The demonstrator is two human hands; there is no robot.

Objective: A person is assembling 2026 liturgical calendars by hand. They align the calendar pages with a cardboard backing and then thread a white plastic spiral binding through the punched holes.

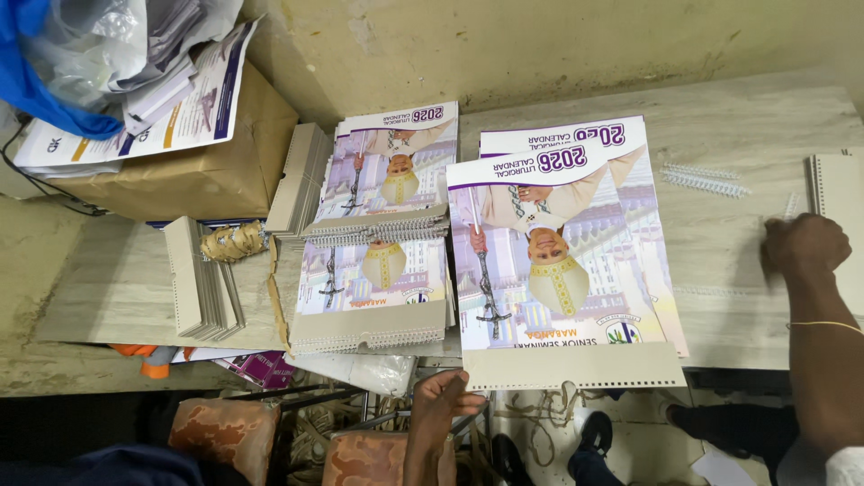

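Observation:
A large purple-and-white calendar (pixel 558 261) with a picture of a robed figure lies on the pale table (pixel 729 117), on top of another like it. Its perforated grey card edge (pixel 576 367) hangs over the table's near side. My left hand (pixel 441 400) grips that near edge from below, thumb on the card. My right hand (pixel 807 245) rests curled on the table to the right, and a short white wire binding strip (pixel 792 205) pokes out from its fingers.
Two piles of wire-bound calendars (pixel 382 225) lie left of the big one. Grey card stacks (pixel 202 283) and a twine roll (pixel 232 241) sit further left, beside a brown paper parcel (pixel 202 171). Loose wire bindings (pixel 706 180) and a card stack (pixel 841 193) lie at right.

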